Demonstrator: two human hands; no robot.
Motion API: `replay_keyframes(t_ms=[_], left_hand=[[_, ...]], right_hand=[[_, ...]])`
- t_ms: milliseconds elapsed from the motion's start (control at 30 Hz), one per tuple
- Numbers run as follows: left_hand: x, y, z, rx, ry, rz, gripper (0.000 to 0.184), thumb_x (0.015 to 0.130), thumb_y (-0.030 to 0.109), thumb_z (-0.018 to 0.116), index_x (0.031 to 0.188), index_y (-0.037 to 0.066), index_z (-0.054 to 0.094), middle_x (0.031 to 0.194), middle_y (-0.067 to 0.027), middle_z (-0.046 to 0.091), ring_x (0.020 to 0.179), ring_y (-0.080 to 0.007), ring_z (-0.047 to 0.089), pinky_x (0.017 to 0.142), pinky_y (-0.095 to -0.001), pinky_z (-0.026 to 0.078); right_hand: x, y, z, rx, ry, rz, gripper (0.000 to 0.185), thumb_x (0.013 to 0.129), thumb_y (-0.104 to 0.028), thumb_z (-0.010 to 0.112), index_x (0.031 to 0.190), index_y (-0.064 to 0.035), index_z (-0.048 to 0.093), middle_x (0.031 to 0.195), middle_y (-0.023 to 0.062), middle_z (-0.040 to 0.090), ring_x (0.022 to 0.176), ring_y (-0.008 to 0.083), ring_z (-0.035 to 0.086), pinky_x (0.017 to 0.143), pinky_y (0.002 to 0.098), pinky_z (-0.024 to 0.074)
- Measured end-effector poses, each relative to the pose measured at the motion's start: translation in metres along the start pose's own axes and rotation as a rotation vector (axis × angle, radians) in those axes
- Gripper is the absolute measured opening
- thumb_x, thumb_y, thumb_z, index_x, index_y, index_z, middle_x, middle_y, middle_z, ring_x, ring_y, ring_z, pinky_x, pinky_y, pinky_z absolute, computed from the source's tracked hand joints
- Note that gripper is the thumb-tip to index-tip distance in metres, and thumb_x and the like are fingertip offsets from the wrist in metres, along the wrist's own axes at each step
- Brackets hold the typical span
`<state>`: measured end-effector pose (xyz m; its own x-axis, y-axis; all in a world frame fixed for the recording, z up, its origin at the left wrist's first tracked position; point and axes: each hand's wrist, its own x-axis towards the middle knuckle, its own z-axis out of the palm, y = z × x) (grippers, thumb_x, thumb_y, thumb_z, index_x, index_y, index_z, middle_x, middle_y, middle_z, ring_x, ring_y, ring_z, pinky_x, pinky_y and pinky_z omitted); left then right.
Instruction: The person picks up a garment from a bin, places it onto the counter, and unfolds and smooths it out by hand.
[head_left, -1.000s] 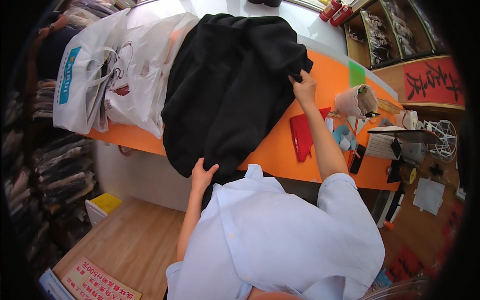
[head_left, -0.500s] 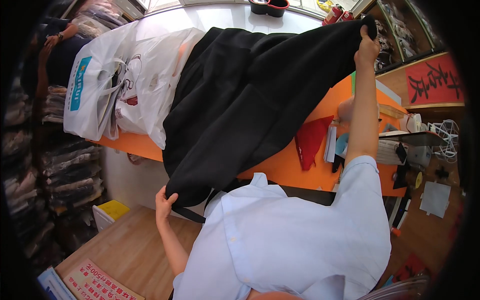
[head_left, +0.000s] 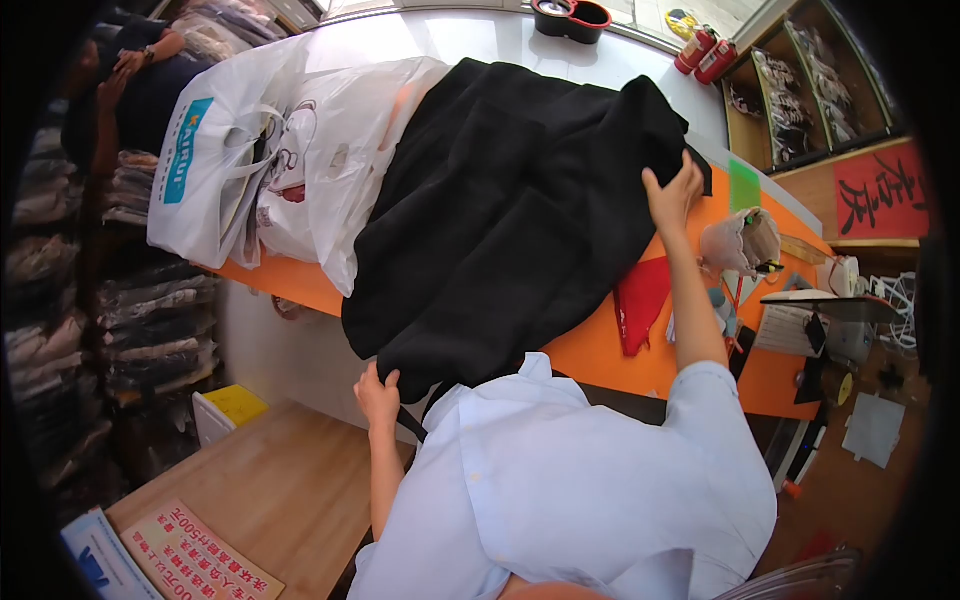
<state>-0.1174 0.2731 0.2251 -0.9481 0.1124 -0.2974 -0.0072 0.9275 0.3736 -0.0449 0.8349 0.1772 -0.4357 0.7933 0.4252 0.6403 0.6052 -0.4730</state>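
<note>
Head view, black cloth (head_left: 510,220), long axis rising rightward

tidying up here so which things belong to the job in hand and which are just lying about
Likely in the job:
black cloth
left hand, at its near edge
right hand, at its right side
orange tabletop, under it

Seemingly lying about:
white plastic bags
red cloth
green card
fire extinguishers
</note>
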Motion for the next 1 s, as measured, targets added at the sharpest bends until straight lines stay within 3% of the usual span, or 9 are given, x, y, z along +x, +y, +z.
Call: replay_keyframes(t_ms=[100, 167, 300, 433, 467, 667, 733, 867, 1000], left_hand=[[0.002, 0.023, 0.018, 0.151, 0.379, 0.262, 0.049, 0.073, 0.012, 0.07, 0.119, 0.01, 0.057, 0.109, -0.0126, 0.057, 0.108, -0.0319, 0.05, 0.099, -0.0448, 0.035], [-0.002, 0.058, 0.02, 0.08, 0.327, 0.454, 0.058, 0.07, 0.011, 0.07, 0.126, 0.011, 0.053, 0.117, -0.0129, 0.052, 0.112, -0.0332, 0.047, 0.098, -0.047, 0.037], [-0.003, 0.057, 0.078, 0.134, -0.299, 0.599, 0.069, 0.066, 0.012, 0.071, 0.132, 0.011, 0.051, 0.125, -0.0135, 0.049, 0.117, -0.0318, 0.046, 0.104, -0.0475, 0.035], [0.005, 0.082, 0.067, 0.278, -0.559, 0.419, 0.079, 0.065, 0.021, 0.076, 0.138, 0.012, 0.048, 0.133, -0.0176, 0.045, 0.125, -0.0321, 0.043, 0.112, -0.0475, 0.028], [0.004, 0.08, 0.072, 0.301, -0.579, 0.43, 0.086, 0.064, 0.025, 0.08, 0.141, 0.013, 0.044, 0.136, -0.02, 0.043, 0.129, -0.0331, 0.04, 0.114, -0.0497, 0.023], [0.0, 0.066, 0.108, 0.359, -0.348, 0.524, 0.073, 0.065, 0.018, 0.078, 0.132, 0.01, 0.05, 0.119, -0.0166, 0.051, 0.117, -0.0307, 0.048, 0.107, -0.0457, 0.033], [0.005, 0.064, 0.102, 0.277, -0.256, 0.55, 0.039, 0.068, 0.005, 0.069, 0.107, 0.01, 0.063, 0.096, -0.0098, 0.064, 0.101, -0.0275, 0.06, 0.089, -0.0378, 0.048], [0.023, 0.048, 0.092, -0.09, -0.235, 0.455, 0.032, 0.065, 0.002, 0.065, 0.096, 0.012, 0.067, 0.087, -0.0106, 0.068, 0.087, -0.0296, 0.066, 0.077, -0.0409, 0.052], [0.045, 0.037, 0.029, -0.409, -0.238, 0.281, 0.045, 0.064, 0.007, 0.058, 0.107, 0.008, 0.066, 0.097, -0.02, 0.068, 0.092, -0.0377, 0.063, 0.085, -0.0426, 0.05]], right_hand=[[-0.063, 0.014, 0.02, 0.136, -0.316, 0.384, 0.107, 0.068, -0.047, 0.08, 0.146, 0.0006, 0.023, 0.14, 0.0288, 0.032, 0.131, 0.0449, 0.031, 0.111, 0.0496, 0.0254], [-0.082, 0.034, 0.047, 0.301, -0.397, 0.575, 0.116, 0.065, -0.053, 0.081, 0.147, 0.0019, 0.02, 0.144, 0.029, 0.029, 0.133, 0.0448, 0.029, 0.113, 0.0477, 0.0242], [-0.059, -0.009, 0.04, -0.049, -0.467, 0.785, 0.133, 0.054, -0.057, 0.086, 0.149, 0.0006, 0.013, 0.148, 0.0274, 0.023, 0.137, 0.0436, 0.023, 0.114, 0.0474, 0.0239], [-0.053, 0.005, 0.062, -0.174, -0.413, 0.87, 0.136, 0.045, -0.052, 0.091, 0.146, 0.0024, 0.017, 0.146, 0.0296, 0.023, 0.133, 0.0437, 0.029, 0.109, 0.0479, 0.0321], [-0.054, -0.003, 0.058, -0.167, -0.335, 0.873, 0.11, 0.053, -0.037, 0.091, 0.135, 0.009, 0.034, 0.137, 0.0274, 0.041, 0.119, 0.0407, 0.049, 0.1, 0.0466, 0.044], [-0.031, 0.021, 0.069, 0.873, -0.313, 0.847, 0.041, 0.067, 0.002, 0.074, 0.104, 0.0109, 0.061, 0.103, 0.0176, 0.065, 0.089, 0.0318, 0.065, 0.081, 0.0395, 0.0567], [-0.014, -0.004, 0.053, 0.95, -0.255, 0.743, 0.042, 0.067, 0.005, 0.072, 0.107, 0.0109, 0.06, 0.106, 0.0177, 0.064, 0.089, 0.0317, 0.065, 0.081, 0.0396, 0.057], [0.033, -0.052, 0.036, 0.999, -0.192, 0.498, 0.034, 0.068, 0.006, 0.07, 0.1, 0.0119, 0.062, 0.102, 0.0165, 0.065, 0.084, 0.0303, 0.066, 0.076, 0.038, 0.0578], [0.079, -0.131, 0.021, 1.008, -0.237, 0.263, 0.025, 0.073, 0.0, 0.069, 0.097, 0.0063, 0.065, 0.097, 0.0114, 0.066, 0.08, 0.0248, 0.065, 0.071, 0.0334, 0.0553]])
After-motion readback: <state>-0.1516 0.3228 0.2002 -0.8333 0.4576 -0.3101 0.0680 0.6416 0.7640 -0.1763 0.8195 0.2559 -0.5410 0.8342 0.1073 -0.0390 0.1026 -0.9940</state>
